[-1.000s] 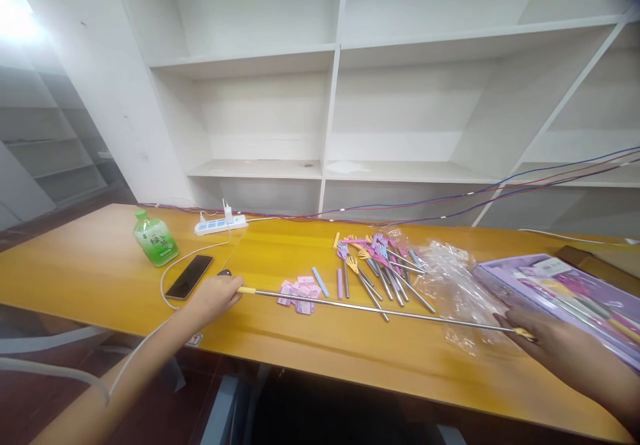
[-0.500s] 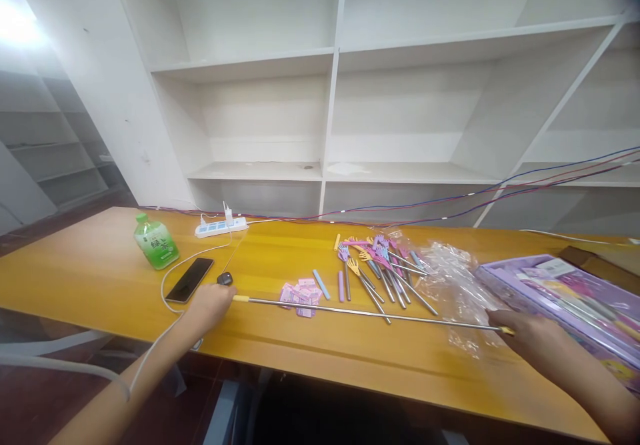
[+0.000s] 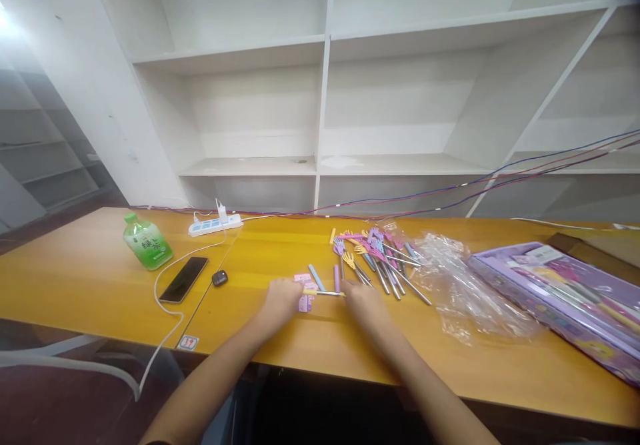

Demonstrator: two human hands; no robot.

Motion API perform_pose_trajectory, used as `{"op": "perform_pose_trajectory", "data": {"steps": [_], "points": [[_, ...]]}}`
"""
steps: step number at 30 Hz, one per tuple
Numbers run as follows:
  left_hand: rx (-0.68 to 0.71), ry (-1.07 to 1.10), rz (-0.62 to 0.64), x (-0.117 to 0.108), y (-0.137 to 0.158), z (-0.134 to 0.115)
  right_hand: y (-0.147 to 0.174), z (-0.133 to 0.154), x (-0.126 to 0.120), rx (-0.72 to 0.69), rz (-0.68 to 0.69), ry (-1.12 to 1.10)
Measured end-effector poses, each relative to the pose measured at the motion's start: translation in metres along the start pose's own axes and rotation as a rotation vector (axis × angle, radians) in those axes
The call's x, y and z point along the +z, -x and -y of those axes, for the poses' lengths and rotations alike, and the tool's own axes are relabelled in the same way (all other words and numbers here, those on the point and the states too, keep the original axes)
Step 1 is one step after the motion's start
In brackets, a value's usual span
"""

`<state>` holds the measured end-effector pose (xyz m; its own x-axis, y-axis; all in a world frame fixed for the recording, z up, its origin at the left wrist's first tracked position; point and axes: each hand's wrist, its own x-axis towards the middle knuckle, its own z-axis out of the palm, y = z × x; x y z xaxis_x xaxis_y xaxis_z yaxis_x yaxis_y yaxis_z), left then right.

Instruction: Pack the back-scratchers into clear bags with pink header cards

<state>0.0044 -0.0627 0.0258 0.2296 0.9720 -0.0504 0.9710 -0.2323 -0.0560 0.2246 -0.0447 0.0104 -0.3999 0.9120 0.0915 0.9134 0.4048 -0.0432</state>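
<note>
My left hand (image 3: 283,299) is closed around the yellow end of a telescopic back scratcher (image 3: 329,293). My right hand (image 3: 363,301) grips its other end, so only a short metal length shows between the fists. Beneath and beside my left hand lie pink cards (image 3: 305,303). A blue tube (image 3: 316,277) and a purple tube (image 3: 337,278) rest just behind the rod. Close to my right hand, a pile of back scratchers (image 3: 383,258) with small hand-shaped heads in yellow, pink, purple and blue is spread over the table (image 3: 270,245).
Crumpled clear plastic (image 3: 450,278) lies right of the pile, beside a purple box (image 3: 545,298) of packed items. Toward the left are a green tea bottle (image 3: 148,243), a phone (image 3: 184,279), a small black case (image 3: 219,277) and a power strip (image 3: 215,225). White shelves (image 3: 320,111) stand behind.
My hands have come together from far apart, and the long rod between them has slid down to a short length. The view has shifted slightly.
</note>
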Motion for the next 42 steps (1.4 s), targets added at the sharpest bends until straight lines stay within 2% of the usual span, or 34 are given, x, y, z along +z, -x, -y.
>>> {"op": "perform_pose_trajectory", "data": {"steps": [5,10,19,24,28,33,36,42], "points": [[0.0,0.019,-0.013,0.007,0.007,0.01,0.008,-0.008,-0.004,0.017,0.023,0.003],[-0.004,0.043,-0.037,0.01,0.009,0.002,0.011,-0.005,-0.008,0.048,0.042,-0.018],[-0.007,0.056,-0.084,0.016,0.011,-0.006,0.019,-0.006,-0.004,0.101,-0.012,-0.129],[0.134,0.043,-0.23,0.017,0.014,-0.009,0.02,-0.011,-0.009,0.092,-0.024,-0.214],[0.292,-0.002,-0.319,0.016,0.017,-0.01,0.023,-0.016,-0.014,-0.016,-0.094,-0.228],[0.295,-0.051,-0.374,0.009,0.019,-0.001,0.029,-0.027,-0.015,-0.291,-0.331,-0.119],[0.324,-0.053,-0.392,0.003,0.021,0.003,0.032,-0.032,-0.012,-0.362,-0.436,-0.057],[0.323,-0.049,-0.365,-0.005,0.02,0.001,0.036,-0.023,-0.008,-0.441,-0.395,-0.052]]}}
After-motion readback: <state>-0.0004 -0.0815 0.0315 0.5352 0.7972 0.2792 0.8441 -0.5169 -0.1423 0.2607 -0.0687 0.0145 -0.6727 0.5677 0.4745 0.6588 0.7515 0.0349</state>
